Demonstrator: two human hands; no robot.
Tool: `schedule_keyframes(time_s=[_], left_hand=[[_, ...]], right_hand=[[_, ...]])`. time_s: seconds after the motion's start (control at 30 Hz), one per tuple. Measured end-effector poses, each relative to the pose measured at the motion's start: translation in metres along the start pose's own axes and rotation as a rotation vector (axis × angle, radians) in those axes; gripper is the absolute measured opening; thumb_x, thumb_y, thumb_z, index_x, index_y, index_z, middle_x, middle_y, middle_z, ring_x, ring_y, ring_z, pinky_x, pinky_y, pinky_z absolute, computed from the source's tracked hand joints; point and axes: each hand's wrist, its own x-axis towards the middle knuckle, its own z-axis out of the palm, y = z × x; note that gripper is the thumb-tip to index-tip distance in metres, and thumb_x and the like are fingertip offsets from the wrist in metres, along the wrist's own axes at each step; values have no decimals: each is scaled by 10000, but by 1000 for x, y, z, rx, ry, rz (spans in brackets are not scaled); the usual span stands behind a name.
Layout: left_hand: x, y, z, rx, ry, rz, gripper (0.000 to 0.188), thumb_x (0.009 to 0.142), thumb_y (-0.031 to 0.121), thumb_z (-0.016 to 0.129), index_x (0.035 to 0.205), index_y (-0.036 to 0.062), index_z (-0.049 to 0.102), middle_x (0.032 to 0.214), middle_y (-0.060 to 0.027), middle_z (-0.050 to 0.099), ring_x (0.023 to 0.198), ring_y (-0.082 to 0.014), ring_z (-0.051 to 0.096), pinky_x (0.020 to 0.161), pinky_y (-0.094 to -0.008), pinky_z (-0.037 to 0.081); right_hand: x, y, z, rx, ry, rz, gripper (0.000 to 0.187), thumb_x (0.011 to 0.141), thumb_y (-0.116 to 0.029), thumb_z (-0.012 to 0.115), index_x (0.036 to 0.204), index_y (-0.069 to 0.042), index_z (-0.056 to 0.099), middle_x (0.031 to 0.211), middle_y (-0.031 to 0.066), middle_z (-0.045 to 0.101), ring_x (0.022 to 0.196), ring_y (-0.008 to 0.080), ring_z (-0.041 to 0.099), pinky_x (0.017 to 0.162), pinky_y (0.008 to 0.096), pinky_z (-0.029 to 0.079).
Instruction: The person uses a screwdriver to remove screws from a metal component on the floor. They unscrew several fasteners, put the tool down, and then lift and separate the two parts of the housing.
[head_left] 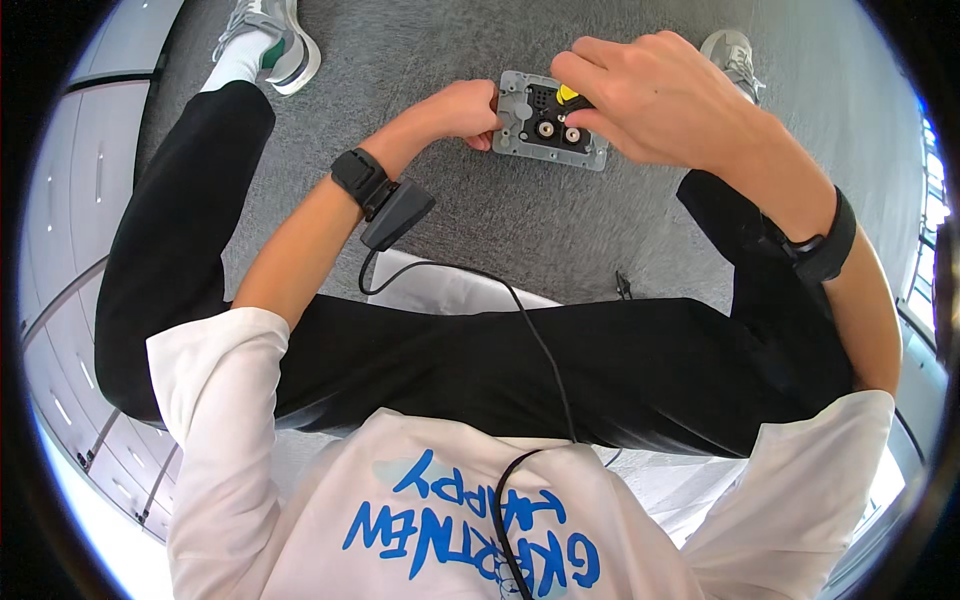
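Out in front of my knees, a grey rectangular plate (547,152) with a black centre is held over the floor. Two round silver metal pieces sit side by side in its black part, near the lower edge. My left hand (470,110) is closed on the plate's left edge, fingers curled behind it. Above the plate's right side, my right hand (650,95) is closed in a pinch on a small yellow thing (567,94). My fingers hide most of that yellow thing, so its kind does not show. The plate's upper right corner is also covered.
Grey carpet (480,225) spreads under the plate. White drawer cabinets (85,190) line the left side. A black cable (520,300) runs from the device on my left wrist (395,212) across my lap. A small black item (623,285) lies beyond my right thigh.
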Motion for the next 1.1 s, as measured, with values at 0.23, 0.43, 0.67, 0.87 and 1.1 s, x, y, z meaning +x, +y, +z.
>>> schedule_keyframes(time_s=[0.23,0.43,0.67,0.87,1.1], left_hand=[[7,-6,6,-106,-75,-3,294,959,133,572,1164,-73,527,927,-169,715,731,-198,737,631,-305,629],[15,-23,15,-54,29,2,337,964,130,555,1205,-86,460,906,-184,728,682,-209,743,575,-316,620],[5,-17,14,-28,34,31,345,949,117,559,1173,-124,454,852,-203,733,657,-227,742,573,-330,614],[3,-16,17,-28,70,9,318,902,81,552,1133,-133,507,794,-216,737,631,-241,750,605,-339,617],[0,-10,16,1,106,43,268,874,63,529,1036,-144,583,765,-223,738,642,-250,756,641,-359,625]], right_hand=[[5,-6,-8,-92,-73,-4,280,845,-153,753,1077,-83,612,974,88,633,931,231,703,702,340,575],[20,-10,-13,-163,-186,-104,254,799,-72,717,1036,-45,629,977,94,639,923,237,704,732,347,585],[30,-11,-15,-222,-327,-215,168,831,-114,691,950,-6,644,847,109,652,730,275,711,642,366,582],[25,-10,-15,-91,-323,-31,240,863,-220,722,958,-13,647,808,127,670,650,317,693,610,395,571],[21,-7,-14,24,-268,226,301,900,-310,714,943,-13,694,688,165,676,666,348,697,632,445,562]])
